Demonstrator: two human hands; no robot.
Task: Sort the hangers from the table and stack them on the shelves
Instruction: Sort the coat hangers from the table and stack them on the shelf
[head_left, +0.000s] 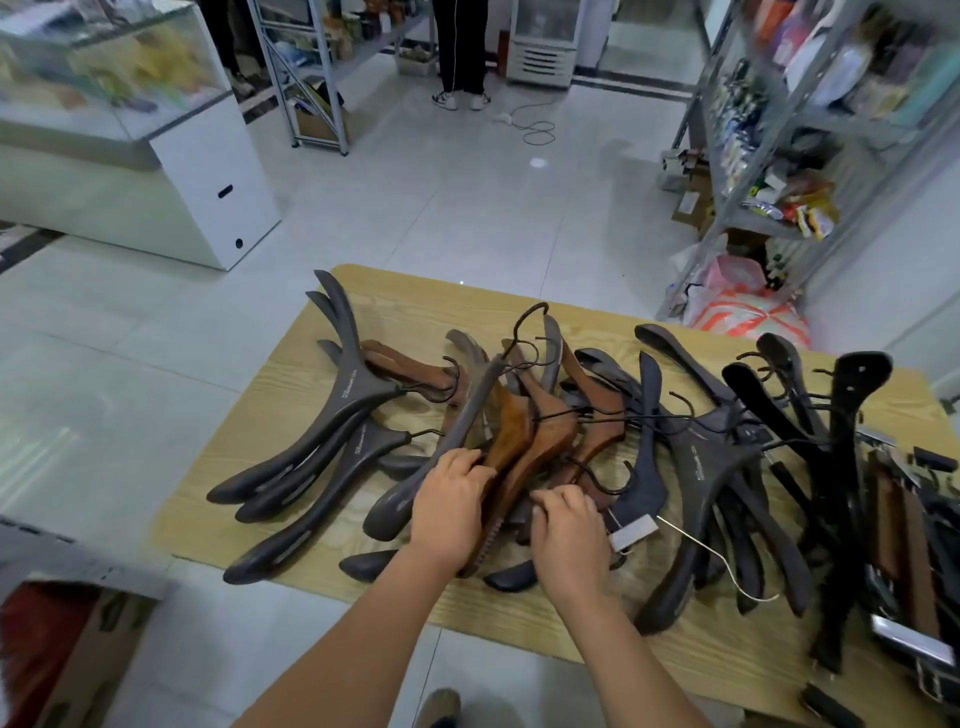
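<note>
Sorting under way: left hand (451, 501) and right hand (569, 525), fingers clamped on brown hangers (524, 441) atop the counter (405, 291); next, lift them clear of tangled hooks.

Tangled hangers (545, 415) crowd the table (415, 296) middle and right; only its far-left strip lies bare.

We see both bare forearms reaching forward, left hand (451, 501) and right hand (569, 525) curled palm-down, fingers bent.
</note>
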